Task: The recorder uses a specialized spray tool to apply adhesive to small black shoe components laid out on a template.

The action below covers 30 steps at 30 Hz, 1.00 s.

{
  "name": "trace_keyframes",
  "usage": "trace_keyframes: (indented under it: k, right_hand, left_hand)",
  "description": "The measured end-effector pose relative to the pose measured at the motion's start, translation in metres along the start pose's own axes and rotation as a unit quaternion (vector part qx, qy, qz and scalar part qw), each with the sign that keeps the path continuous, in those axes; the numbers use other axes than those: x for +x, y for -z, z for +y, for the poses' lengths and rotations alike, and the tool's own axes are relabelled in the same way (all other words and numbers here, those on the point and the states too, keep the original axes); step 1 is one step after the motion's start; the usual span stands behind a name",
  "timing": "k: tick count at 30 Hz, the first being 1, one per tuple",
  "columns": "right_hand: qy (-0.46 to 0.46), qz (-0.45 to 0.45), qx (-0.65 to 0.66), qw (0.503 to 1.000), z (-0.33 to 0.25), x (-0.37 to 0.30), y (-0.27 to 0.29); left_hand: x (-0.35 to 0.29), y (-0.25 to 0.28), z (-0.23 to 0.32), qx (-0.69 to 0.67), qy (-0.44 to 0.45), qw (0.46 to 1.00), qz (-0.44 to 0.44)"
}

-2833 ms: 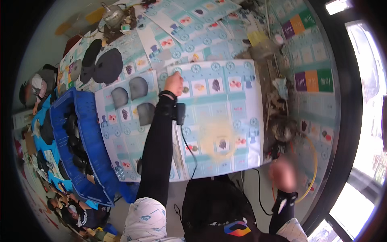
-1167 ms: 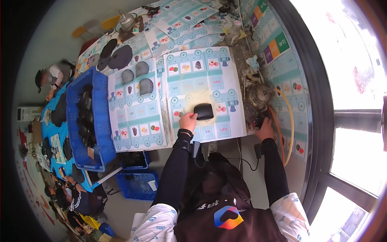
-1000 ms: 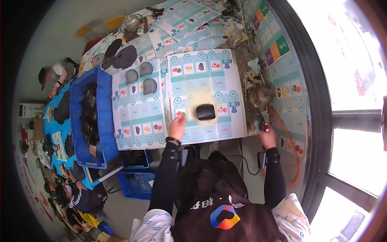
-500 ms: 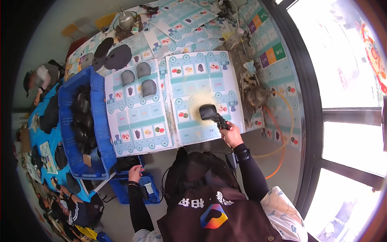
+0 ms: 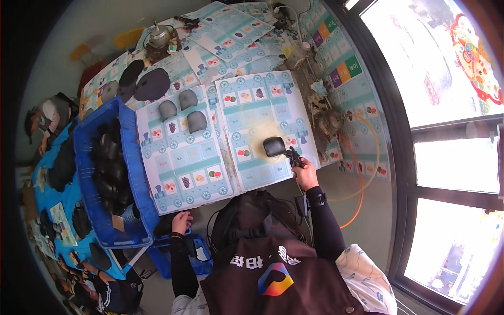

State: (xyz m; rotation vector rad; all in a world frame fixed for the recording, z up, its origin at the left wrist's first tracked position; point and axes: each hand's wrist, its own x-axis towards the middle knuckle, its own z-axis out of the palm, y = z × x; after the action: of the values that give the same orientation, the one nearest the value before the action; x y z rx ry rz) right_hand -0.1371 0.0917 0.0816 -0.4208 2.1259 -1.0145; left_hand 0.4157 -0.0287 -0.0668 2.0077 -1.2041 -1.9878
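Note:
My right hand (image 5: 305,174) is wrapped round a small dark spray gun (image 5: 294,156). Its nozzle end points left, close to a shiny black, rounded pad-like piece (image 5: 274,147) on the right-hand printed sheet (image 5: 252,113). A yellowish stain surrounds that piece. My left hand (image 5: 181,222) hangs by the table's front edge, holding nothing, its fingers loosely bent and apart. Three matt grey pieces of similar shape, one of them a grey piece (image 5: 197,122), lie on the left-hand printed sheet (image 5: 176,152).
A blue crate (image 5: 142,194) full of black pieces (image 5: 111,163) stands at the left. Flat dark pieces (image 5: 152,84) lie behind it. A metal pot (image 5: 159,35) is at the back; orange hose (image 5: 359,199) hangs at the right. People sit at a blue-covered table (image 5: 50,181) further left.
The view has shifted and turned slightly. The spray gun has drawn back a little to the right of the black piece. My left hand has come nearer the table edge.

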Motion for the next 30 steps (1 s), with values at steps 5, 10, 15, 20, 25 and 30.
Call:
trace_keyframes:
  k: [5, 10, 15, 20, 25, 30]
  right_hand:
    - [-0.035, -0.016, 0.016, 0.999, -0.021, 0.009, -0.001]
    - [-0.062, -0.052, -0.015, 0.997, -0.054, 0.033, 0.003]
    - [-0.055, -0.087, -0.084, 0.991, -0.068, 0.060, 0.006]
    - [-0.099, -0.097, -0.100, 0.985, -0.075, 0.071, 0.005]
    - [-0.096, -0.091, -0.088, 0.987, -0.079, 0.088, 0.006]
    - [-0.137, -0.121, -0.109, 0.977, -0.080, 0.094, 0.000]
  left_hand:
    - [-0.005, -0.005, 0.007, -0.008, 0.001, 1.000, 0.008]
    - [-0.013, -0.017, 0.001, -0.025, 0.011, 1.000, -0.001]
    - [-0.019, -0.027, -0.023, -0.036, 0.032, 0.999, 0.020]
    - [-0.027, -0.036, -0.057, -0.048, 0.097, 0.994, 0.028]
    - [-0.036, -0.043, -0.087, -0.061, 0.141, 0.988, 0.029]
    - [-0.038, -0.051, -0.101, -0.089, 0.185, 0.978, 0.048]
